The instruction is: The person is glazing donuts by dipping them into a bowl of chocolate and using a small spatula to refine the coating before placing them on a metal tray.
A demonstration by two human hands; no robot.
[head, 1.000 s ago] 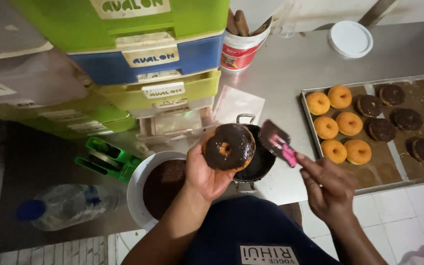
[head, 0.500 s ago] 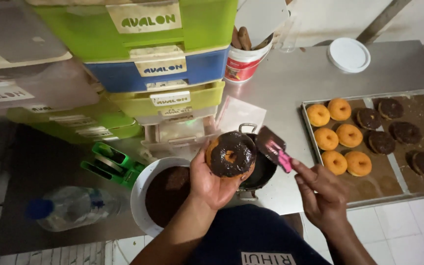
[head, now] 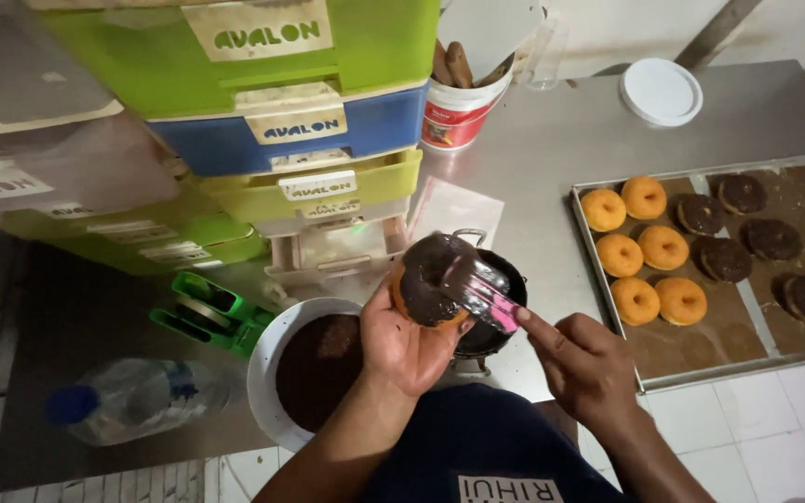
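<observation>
My left hand (head: 404, 343) holds a doughnut (head: 432, 279) coated in dark chocolate glaze, tilted over a small dark pot (head: 498, 326). My right hand (head: 581, 365) grips a pink-handled spatula (head: 486, 291) whose blade lies across the doughnut's glazed top. A white bowl (head: 272, 359) of dark chocolate sprinkles sits just left of my left wrist. A metal tray (head: 701, 359) at the right carries several plain golden doughnuts (head: 649, 250) and several chocolate-coated ones (head: 747, 233).
Stacked green, blue and yellow plastic drawers (head: 281, 130) stand at the back left. A red and white tub (head: 458, 112) holds sticks, with a white lid (head: 661, 91) beside it. A plastic bottle (head: 128, 396) lies at the left, near a green tool (head: 207, 312).
The spatula has moved left onto the doughnut's top. My left hand has tilted the doughnut toward my right hand.
</observation>
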